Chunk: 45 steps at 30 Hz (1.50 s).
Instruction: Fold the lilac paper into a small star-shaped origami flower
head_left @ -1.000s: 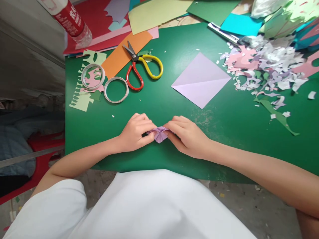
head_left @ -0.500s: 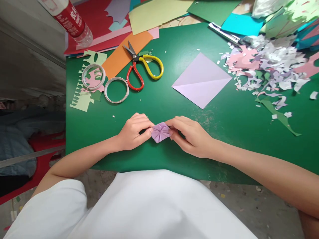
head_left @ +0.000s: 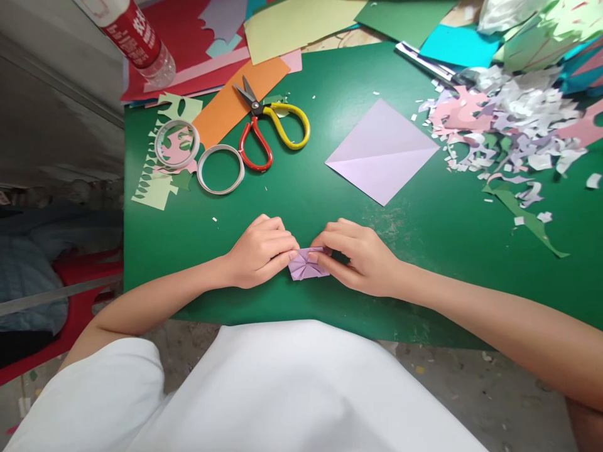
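Note:
Near the front of the green table (head_left: 292,194) I hold a small folded piece of purple paper (head_left: 308,270) with creases meeting at its middle. My left hand (head_left: 261,251) pinches its upper left part between thumb and fingers. On the other side my right hand (head_left: 360,257) grips the upper right, its thumb lying across the face of the paper. The fingers cover part of its upper edge. Beyond my right hand lies a flat purple square sheet (head_left: 382,150) with a crease across it.
Scissors (head_left: 257,116) with red and yellow handles rest partly on an orange strip (head_left: 214,113), beside two tape rolls (head_left: 220,169). A bottle (head_left: 141,47) stands at the back left. A heap of paper scraps (head_left: 513,119) and a black-and-white pen-like tool (head_left: 426,63) are at right.
The folded paper has turned and tilted, moving slightly toward me. My fingers have come closer together along its upper edge, and my right thumb has slid onto its face.

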{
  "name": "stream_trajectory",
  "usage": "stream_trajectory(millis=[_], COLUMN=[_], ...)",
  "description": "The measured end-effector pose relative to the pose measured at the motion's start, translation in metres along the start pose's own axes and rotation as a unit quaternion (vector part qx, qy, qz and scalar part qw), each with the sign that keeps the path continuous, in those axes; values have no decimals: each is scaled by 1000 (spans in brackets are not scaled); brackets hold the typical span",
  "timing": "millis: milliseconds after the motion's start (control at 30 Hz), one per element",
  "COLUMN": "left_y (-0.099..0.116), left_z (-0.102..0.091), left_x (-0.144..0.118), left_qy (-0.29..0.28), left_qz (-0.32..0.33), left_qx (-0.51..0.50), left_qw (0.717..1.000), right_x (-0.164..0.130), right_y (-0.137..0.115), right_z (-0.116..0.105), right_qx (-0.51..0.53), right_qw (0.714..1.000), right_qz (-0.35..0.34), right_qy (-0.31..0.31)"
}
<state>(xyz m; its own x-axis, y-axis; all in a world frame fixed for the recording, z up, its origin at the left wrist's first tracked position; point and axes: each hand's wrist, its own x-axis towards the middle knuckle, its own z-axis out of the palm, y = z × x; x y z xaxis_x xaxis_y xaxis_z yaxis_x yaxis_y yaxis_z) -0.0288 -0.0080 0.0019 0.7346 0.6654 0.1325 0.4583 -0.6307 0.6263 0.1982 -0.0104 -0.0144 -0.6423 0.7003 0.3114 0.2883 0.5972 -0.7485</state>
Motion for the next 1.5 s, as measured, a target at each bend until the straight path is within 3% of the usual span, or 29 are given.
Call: stream_trajectory(millis=[233,467,1033,1200,1500], left_y=[2,2,7,1,-3], left_z=[-1,5,2,1,6], left_x=[2,0,1,-3,-9], left_qy=[-8,51,49,37,104], left_qz=[-42,-72,-126,-119,-90], left_qx=[-20,-30,-102,-154,-217], left_qw=[999,996,986,980,966], right_x=[1,1,1,0,1], right_y=[-1,-1,-6,-6,-7], right_z=[-3,1,-1,-4,-8], right_qx=[1,-9,-7,35,87], right_qw=[1000,999,998,997,989], right_qz=[0,1,28,46,105], right_qy=[-22,33,49,44,54])
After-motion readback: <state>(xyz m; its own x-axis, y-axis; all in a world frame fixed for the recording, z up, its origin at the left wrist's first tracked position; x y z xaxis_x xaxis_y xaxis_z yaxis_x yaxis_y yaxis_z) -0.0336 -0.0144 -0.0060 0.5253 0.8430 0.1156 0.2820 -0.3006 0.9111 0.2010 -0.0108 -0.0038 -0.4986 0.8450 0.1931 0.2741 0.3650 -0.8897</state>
